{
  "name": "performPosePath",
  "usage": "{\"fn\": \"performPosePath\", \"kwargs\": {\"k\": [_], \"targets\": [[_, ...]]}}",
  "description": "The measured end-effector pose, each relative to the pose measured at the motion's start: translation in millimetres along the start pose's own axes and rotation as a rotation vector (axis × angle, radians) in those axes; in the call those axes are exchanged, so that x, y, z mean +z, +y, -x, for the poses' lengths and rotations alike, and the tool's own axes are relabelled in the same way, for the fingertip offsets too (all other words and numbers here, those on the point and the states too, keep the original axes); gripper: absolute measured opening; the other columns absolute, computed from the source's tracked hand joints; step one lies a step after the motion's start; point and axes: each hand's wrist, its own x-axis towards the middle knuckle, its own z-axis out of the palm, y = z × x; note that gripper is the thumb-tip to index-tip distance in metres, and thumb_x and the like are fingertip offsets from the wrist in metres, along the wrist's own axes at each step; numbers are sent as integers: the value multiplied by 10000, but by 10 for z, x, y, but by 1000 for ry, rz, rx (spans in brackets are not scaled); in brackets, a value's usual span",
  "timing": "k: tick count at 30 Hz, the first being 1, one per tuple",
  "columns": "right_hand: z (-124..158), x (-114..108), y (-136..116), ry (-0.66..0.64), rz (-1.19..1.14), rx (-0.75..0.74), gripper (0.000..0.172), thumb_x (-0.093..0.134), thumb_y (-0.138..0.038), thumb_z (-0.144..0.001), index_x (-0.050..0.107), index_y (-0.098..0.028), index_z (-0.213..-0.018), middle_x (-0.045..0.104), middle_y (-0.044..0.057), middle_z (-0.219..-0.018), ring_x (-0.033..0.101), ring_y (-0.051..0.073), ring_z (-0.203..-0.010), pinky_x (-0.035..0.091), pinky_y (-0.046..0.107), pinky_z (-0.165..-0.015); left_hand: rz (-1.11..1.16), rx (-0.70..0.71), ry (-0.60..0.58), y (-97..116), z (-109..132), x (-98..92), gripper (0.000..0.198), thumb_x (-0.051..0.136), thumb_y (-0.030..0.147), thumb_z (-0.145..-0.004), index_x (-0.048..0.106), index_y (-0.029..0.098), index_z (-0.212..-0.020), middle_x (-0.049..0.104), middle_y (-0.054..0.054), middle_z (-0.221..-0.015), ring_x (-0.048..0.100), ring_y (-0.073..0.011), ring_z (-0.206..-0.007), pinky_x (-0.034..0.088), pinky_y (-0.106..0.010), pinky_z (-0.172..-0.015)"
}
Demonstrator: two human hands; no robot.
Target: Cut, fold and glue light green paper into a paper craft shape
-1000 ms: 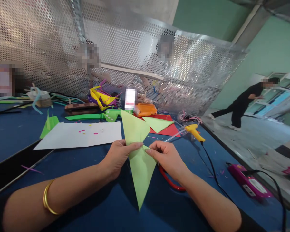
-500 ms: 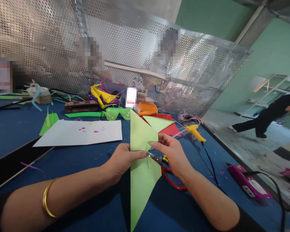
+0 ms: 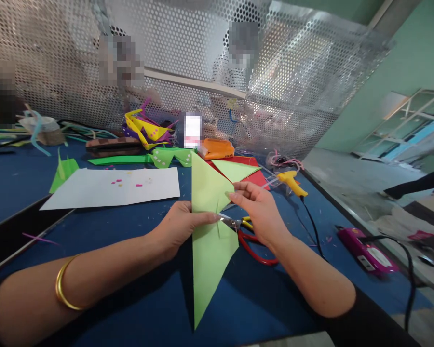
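A folded sheet of light green paper, pointed at top and bottom, is held upright in front of me. My left hand grips its left side, thumb lying across the front and fingers behind. At the upper right edge, my right hand pinches the same paper between thumb and fingers. A slit or crease line shows near the middle, beside a notch in the right edge. Scissors with red and yellow handles show at that notch, blades pointing toward my left thumb; whether they touch the paper I cannot tell.
White paper with small coloured bits lies left on the blue table. Behind are green paper glasses, yellow and purple masks and red paper. A yellow glue gun and a corded magenta box are right.
The view has shifted slightly, so the table things sit higher and further left. Both hands keep their hold on the green paper. A person at the far right has moved mostly out of view.
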Motion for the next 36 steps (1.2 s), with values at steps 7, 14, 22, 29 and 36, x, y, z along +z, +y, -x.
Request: {"fn": "performPosePath", "kwargs": {"k": [7,14,22,29,36], "targets": [[-38,-39,-6,-19,-17,7,329,717,-432,-736,655,-174,-930,700,9,-727,656,157,-670,510,335,-747,5,-7,3,20,-16,-17,297,807,233,-620,758,109,-886,769,-126,-823,715,-234,-667,574,-302,-641],[29,-43,-71,-259,157,147,317,778,-394,-666,682,-177,-876,720,28,-852,643,169,-803,483,319,-788,186,115,209,69,-80,-41,342,842,236,-574,734,108,-873,763,-123,-840,703,-235,-678,577,-340,-666],[-37,-119,-54,-41,176,27,241,707,-408,-692,669,-196,-799,616,-28,-650,502,133,-593,369,263,-569,90,143,188,79,-91,-129,461,732,562,-687,711,110,-770,720,-89,-735,638,-162,-670,470,-250,-623],[-175,-314,-152,-90,380,-68,294,579,-447,-800,712,-199,-888,661,2,-731,540,153,-626,393,280,-578,44,167,287,321,-76,-229,261,824,279,-626,700,120,-792,701,-45,-688,606,-129,-574,441,-223,-540],[100,-601,-106,-337,1106,-241,169,618,-260,-795,675,-173,-928,686,65,-888,610,213,-807,435,320,-711,222,269,420,591,64,-451,132,719,100,-696,692,119,-824,709,-36,-736,620,-113,-535,484,-205,-487]]}}
